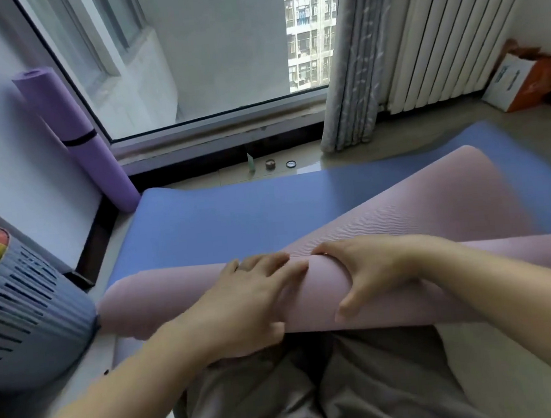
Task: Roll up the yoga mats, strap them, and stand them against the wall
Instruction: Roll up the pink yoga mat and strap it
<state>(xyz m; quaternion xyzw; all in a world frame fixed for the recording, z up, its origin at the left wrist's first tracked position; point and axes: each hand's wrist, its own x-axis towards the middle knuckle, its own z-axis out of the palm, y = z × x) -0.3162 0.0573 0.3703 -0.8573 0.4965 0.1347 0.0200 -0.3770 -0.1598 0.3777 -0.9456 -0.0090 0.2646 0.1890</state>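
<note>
A pink yoga mat (162,300) lies partly rolled across my lap, its loose end (432,203) stretching away to the right. My left hand (251,296) rests on top of the roll with its fingers spread flat. My right hand (371,267) grips the roll, fingers curled over the top and thumb down the near side. Under the pink mat a blue yoga mat (235,218) lies flat on the floor. A purple rolled mat (73,132), bound with a black strap (79,138), leans against the wall at the left.
A grey slatted basket (28,310) stands close at the left. Small items (270,164) sit on the floor by the window. A curtain (349,71), a radiator (445,37) and an orange-and-white box (521,84) are at the right.
</note>
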